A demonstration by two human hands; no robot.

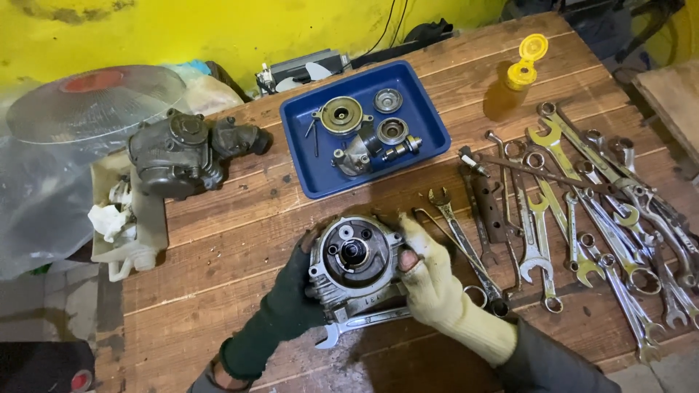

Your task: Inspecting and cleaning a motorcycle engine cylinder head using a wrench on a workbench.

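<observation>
A round grey metal pump housing (pixel 355 256) with an open circular face stands on the wooden table (pixel 240 240) near its front edge. My left hand (pixel 291 302), in a dark green glove, grips its left side. My right hand (pixel 429 280), in a pale yellow glove with worn fingertips, holds its right side. A silver open-end wrench (pixel 364 324) lies on the table just below the housing, partly under my hands.
A blue tray (pixel 429 138) with several metal parts sits behind. A dark pump body (pixel 182 153) lies at the left by a white tub of rags (pixel 120 218). Several wrenches (pixel 590 211) spread across the right; a yellow bottle (pixel 523 69) stands far right.
</observation>
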